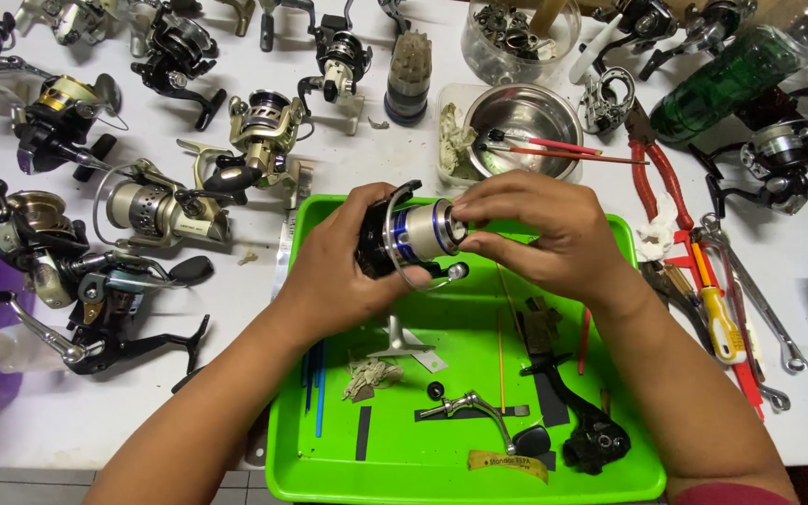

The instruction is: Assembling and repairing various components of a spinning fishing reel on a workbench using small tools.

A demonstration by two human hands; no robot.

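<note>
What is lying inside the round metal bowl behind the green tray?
Inside the metal bowl lie two thin red-handled tools with dark tips, resting across its bottom. The rest looks bare and shiny. The person's right hand covers the bowl's near rim.

Green tray [329, 449]: bare floor at its 9 o'clock edge and centre; crank handle [488, 416] and black reel body [596, 440] block 5 o'clock. Table: spinning reels [156, 210] crowd 10 o'clock, red pliers [656, 164] and wrenches [759, 309] obstruct 3 o'clock.
</note>
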